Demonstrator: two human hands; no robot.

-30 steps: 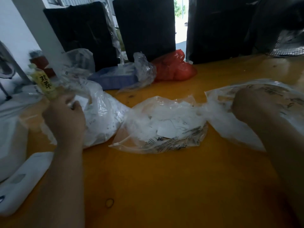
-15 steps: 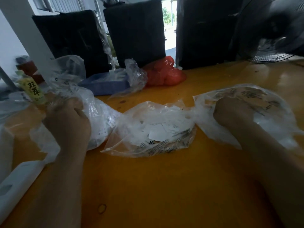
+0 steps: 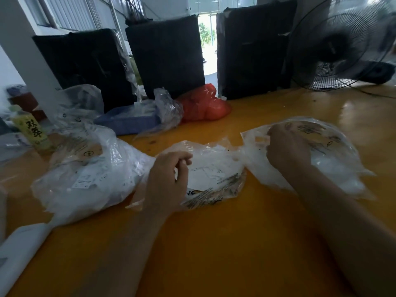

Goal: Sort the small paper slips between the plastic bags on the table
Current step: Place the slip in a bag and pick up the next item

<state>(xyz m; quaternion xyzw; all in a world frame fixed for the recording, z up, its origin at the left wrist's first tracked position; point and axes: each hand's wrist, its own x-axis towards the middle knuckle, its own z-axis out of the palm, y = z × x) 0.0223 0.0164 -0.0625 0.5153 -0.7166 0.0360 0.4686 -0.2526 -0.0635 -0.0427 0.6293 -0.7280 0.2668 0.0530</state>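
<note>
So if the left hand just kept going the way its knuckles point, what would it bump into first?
Most likely the middle clear bag of paper slips. The left hand sits at that bag's near-left edge, fingers curled and pointing right across it. Depth is hard to judge, so it may already touch the plastic.

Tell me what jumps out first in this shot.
Three crumpled clear plastic bags of paper slips lie in a row on the orange table. The left hand is at the middle bag; the right hand is in the right bag. A red plastic bag sits behind them.
</note>
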